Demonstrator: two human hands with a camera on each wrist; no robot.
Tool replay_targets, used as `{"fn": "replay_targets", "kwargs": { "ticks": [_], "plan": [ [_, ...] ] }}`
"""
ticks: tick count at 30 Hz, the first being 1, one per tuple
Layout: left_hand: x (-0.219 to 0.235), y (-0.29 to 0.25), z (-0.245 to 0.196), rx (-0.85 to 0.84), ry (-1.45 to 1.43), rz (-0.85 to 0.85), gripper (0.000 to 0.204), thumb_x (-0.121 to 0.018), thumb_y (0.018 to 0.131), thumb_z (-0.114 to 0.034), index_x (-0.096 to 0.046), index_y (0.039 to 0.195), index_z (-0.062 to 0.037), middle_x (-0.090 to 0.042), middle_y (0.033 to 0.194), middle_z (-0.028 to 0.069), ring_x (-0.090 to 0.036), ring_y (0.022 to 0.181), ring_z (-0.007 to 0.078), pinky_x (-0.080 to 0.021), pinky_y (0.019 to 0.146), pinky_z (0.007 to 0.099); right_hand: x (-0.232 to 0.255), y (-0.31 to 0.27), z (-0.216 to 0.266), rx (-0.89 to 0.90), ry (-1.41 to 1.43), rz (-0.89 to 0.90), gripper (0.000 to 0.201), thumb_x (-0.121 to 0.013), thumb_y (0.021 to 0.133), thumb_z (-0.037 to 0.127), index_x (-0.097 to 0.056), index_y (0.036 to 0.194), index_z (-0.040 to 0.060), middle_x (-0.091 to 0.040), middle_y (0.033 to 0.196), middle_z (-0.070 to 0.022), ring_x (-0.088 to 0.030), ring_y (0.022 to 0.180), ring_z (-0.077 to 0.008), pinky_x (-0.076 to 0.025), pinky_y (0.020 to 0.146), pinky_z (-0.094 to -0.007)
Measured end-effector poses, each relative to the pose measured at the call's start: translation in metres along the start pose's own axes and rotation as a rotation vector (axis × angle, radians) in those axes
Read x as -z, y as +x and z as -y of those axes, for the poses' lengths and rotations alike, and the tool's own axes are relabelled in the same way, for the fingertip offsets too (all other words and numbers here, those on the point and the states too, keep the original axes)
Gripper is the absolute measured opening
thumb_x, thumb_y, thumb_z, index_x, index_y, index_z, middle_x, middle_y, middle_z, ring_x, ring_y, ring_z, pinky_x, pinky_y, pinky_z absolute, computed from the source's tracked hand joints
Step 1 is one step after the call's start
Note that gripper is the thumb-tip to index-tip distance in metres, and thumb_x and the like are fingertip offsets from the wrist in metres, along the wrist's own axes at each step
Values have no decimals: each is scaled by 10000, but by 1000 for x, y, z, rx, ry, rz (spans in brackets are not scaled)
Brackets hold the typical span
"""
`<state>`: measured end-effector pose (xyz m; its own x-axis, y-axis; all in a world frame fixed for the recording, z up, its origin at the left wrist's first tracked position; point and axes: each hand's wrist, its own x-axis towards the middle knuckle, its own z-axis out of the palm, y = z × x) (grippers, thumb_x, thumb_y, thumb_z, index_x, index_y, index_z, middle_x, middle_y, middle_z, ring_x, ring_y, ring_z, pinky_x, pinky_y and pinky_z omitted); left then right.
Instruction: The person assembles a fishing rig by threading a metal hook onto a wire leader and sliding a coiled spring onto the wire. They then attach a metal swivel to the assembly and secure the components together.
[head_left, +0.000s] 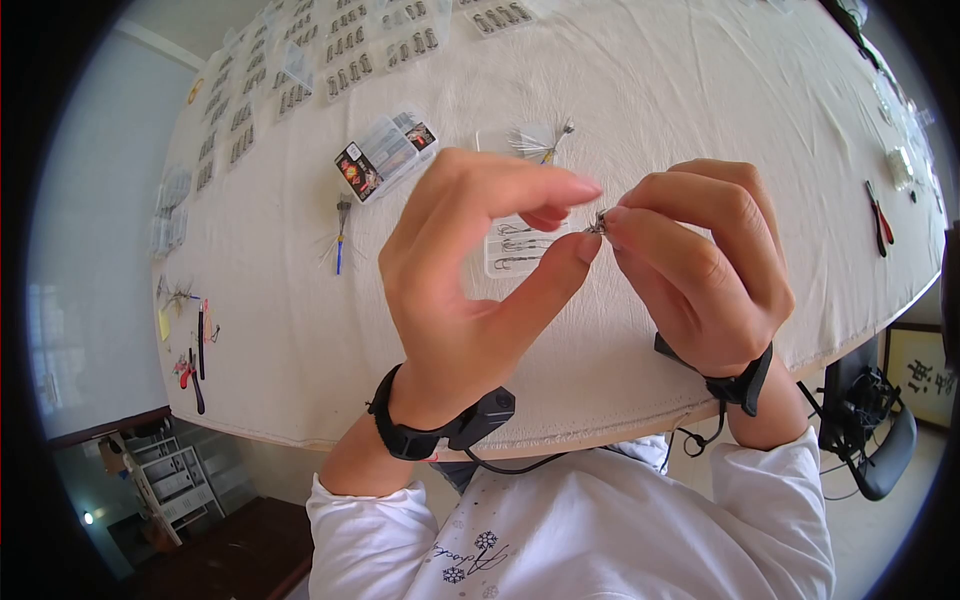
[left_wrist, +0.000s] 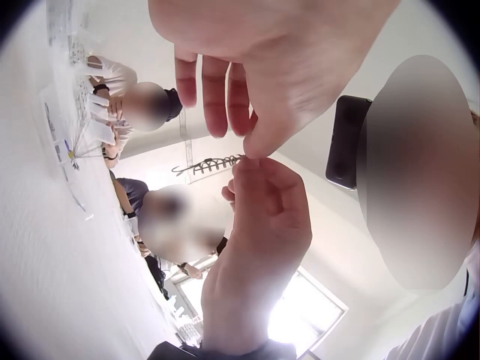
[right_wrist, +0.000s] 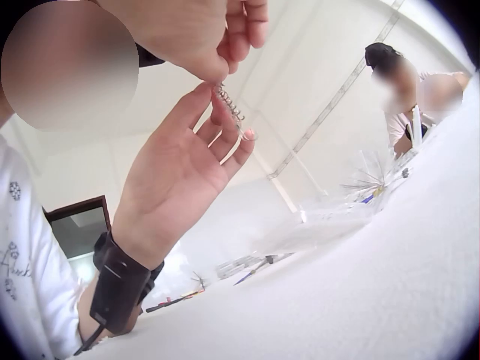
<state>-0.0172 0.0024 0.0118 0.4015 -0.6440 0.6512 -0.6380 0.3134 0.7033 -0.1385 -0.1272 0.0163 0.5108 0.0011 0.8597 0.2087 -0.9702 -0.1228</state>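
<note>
My right hand (head_left: 710, 260) pinches a small metal fishing hook with a wire coil (left_wrist: 214, 163) between thumb and fingertips. In the left wrist view its curved end points away from the fingers. My left hand (head_left: 450, 270) is raised beside it, thumb tip right at the hook, forefinger held apart and extended. The other left fingers hang loosely in the left wrist view. The coil (right_wrist: 229, 103) crosses in front of the left fingers in the right wrist view. Below the hands lies a clear plastic box (head_left: 495, 262) with several similar hooks, partly hidden by the left hand.
Packaged clear boxes (head_left: 385, 155) and wire-skirted lures (head_left: 341, 235) lie on the white-covered table (head_left: 400, 400). Several boxes of metal pieces (head_left: 350, 70) fill the far left. Pliers (head_left: 880, 220) lie right; more tools (head_left: 192, 378) lie left. Other people (left_wrist: 124, 97) sit across.
</note>
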Motion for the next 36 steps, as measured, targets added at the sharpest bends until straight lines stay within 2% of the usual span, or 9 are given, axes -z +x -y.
{"fn": "replay_targets", "kwargs": {
  "ticks": [4,7,9,13,16,19,22,25,36],
  "plan": [
    [3,3,-3,-160,261,-51,218,-756,657,50,-662,833,-37,-590,824,47,-540,760,166,-437,679,276,-1,1,-3,-40,91,12,255,-739,640,-36,-635,863,27,-618,834,-100,-582,730,-232,-480,602,-290],
    [3,2,-6,-98,256,-66,202,-757,633,54,-660,779,-46,-590,794,38,-542,760,173,-428,676,276,-1,2,-5,-85,176,54,227,-720,648,-59,-630,843,11,-616,829,-108,-584,726,-228,-478,604,-288],
    [4,1,-4,-116,258,-56,197,-755,640,54,-650,778,-41,-590,797,38,-541,761,174,-430,677,278,-2,1,-6,-123,244,71,211,-706,654,-77,-624,832,1,-615,827,-114,-586,725,-224,-476,602,-285],
    [5,2,-2,-117,238,-33,168,-738,677,42,-622,775,-30,-581,789,38,-538,769,175,-429,695,277,-4,2,-1,-299,407,80,178,-675,673,-110,-613,805,-8,-613,813,-122,-587,735,-214,-474,625,-284],
    [6,3,-2,-82,183,-1,135,-715,728,16,-601,790,-21,-569,795,42,-534,775,167,-426,718,276,-6,-2,-5,-322,555,113,224,-668,711,-104,-589,901,-15,-603,867,-115,-581,770,-196,-470,681,-283],
    [5,2,-2,-27,126,-2,113,-699,766,-11,-595,810,-15,-565,822,51,-528,780,156,-419,734,272,-8,-4,-2,-428,699,97,335,-682,733,-88,-531,1024,-19,-577,938,-97,-574,808,-182,-466,736,-287],
    [6,2,0,-43,130,17,113,-697,775,-15,-593,819,-10,-564,842,56,-525,780,152,-419,736,271,-12,-5,4,-484,729,100,409,-683,744,-87,-478,1090,-15,-549,972,-81,-569,827,-169,-465,759,-285],
    [5,2,0,-26,143,7,113,-695,778,-14,-590,819,-7,-563,838,55,-525,779,153,-417,739,269,-10,-4,7,-601,793,102,390,-675,742,-107,-486,1068,-11,-545,948,-75,-568,822,-157,-468,769,-289],
    [6,3,-1,-28,167,8,116,-701,768,-5,-596,815,-9,-561,815,51,-531,768,154,-418,728,269,-6,-4,8,-613,727,136,200,-636,778,-107,-554,938,-19,-585,913,-72,-584,831,-140,-466,773,-274]
  ]
}}
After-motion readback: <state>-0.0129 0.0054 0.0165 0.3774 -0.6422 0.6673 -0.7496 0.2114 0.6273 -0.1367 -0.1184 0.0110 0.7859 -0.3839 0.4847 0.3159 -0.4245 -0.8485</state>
